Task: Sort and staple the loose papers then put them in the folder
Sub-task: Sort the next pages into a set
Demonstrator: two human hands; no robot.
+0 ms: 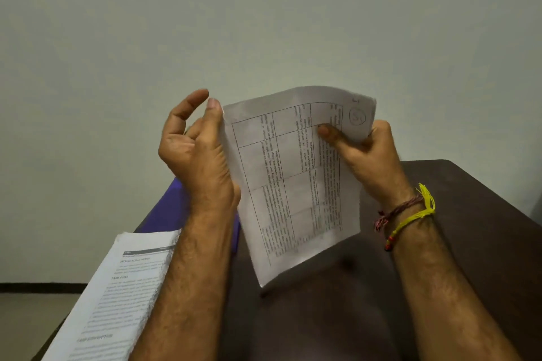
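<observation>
The sheet (296,182) was held up in the air above the dark surface (457,231), tilted and slightly bowed, its printed table facing the camera. The right hand (366,155) pinched it near the top right corner, thumb on the printed face and the other fingers behind. The left hand (196,152) stood at the sheet's left edge with fingers loosely curled and spread; its thumb tip lay against the top left corner, but whether it really gripped the paper could not be told. A thick stack (117,296) of more printed papers lay on the surface at lower left, and a purple folder (173,208) showed behind the left forearm.

The sheet looked light and limp: it bent under its own weight, so it would likely flop or crease if held by one corner alone. Holding both side edges, or laying it flat, seemed the safer way to square it with others before stapling. No stapler was in view.
</observation>
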